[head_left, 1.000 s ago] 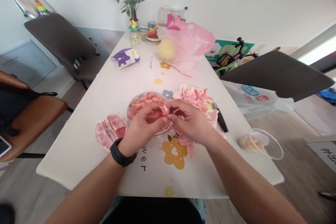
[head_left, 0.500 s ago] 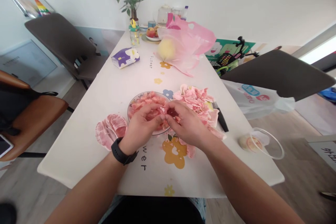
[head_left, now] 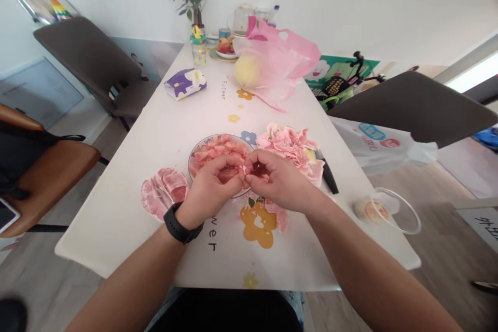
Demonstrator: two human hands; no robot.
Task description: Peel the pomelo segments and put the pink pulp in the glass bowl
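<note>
— Hands how?
— Pinching with left hand (head_left: 210,187) and right hand (head_left: 282,181), palms inward, fingertips together on a small pink piece (head_left: 244,169), mid-frame, over the pulp-filled plate (head_left: 201,144).
— Compared with a second ago?
— Showing less of it between the fingers; otherwise barely moved.

Apparently a home dining area, potted plant (head_left: 195,2), chairs, patterned table (head_left: 155,129)

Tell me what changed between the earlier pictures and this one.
The fingertips of the left hand and right hand have closed in around the small pomelo piece, so less of it shows; neither grip has visibly let go. The plate, large pomelo section, peelings, knife and pink bag stayed put.
</note>
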